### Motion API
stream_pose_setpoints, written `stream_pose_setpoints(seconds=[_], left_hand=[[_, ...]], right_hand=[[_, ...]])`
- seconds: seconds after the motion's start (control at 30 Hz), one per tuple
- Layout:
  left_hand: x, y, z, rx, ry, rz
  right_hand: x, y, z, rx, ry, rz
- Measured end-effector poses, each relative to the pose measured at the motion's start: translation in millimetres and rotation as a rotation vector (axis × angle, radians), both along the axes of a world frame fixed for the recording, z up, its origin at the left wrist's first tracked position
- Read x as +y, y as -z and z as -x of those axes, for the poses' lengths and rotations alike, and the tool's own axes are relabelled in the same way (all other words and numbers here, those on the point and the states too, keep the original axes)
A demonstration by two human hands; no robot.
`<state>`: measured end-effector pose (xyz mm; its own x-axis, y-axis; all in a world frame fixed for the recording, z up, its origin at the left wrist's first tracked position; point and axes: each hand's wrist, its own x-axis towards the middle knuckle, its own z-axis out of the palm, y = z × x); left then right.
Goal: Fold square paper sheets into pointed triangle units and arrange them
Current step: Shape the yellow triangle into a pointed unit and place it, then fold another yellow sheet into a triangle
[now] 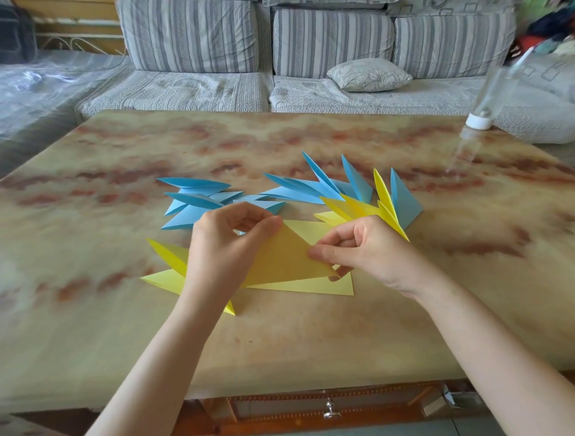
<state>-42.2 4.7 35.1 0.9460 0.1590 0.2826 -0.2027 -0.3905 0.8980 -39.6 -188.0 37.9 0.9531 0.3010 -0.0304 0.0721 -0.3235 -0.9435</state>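
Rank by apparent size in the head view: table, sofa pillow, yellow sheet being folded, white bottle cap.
Table
Yellow sheet
Pillow, though it sits farther from the camera, so its rank against the sheet is unsure
White bottle cap

Striped sofa, pillow, bottle

Matt yellow paper sheet on a glossy marbled table; striped cloth sofa behind.
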Motion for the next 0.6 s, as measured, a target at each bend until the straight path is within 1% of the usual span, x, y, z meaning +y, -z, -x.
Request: stream_pose_setpoints(seconds=[0.1, 0.23, 0.37, 0.47, 0.6], left_hand=[[2.4, -0.3, -2.4, 0.053, -0.038, 0.078], [4.8, 0.0, -3.3, 0.072, -0.046, 0.083], [2.9, 0.8, -2.2, 0.050, -0.100, -0.003], [1.2, 1.7, -3.8, 0.039, -0.147, -0.071], [3.4, 3.7, -6.1, 0.057, -0.173, -0.153]], right_hand=[[-2.1, -1.2, 1.6, 0.010, -0.037, 0.044], [-3.7, 1.9, 1.4, 0.029, -0.018, 0.095], [-0.9, 4.3, 2.5, -0.015, -0.015, 0.185], [0.2, 7.5, 3.3, -0.090, 0.007, 0.274], [1.5, 11.9, 3.5, -0.134, 0.000, 0.359]])
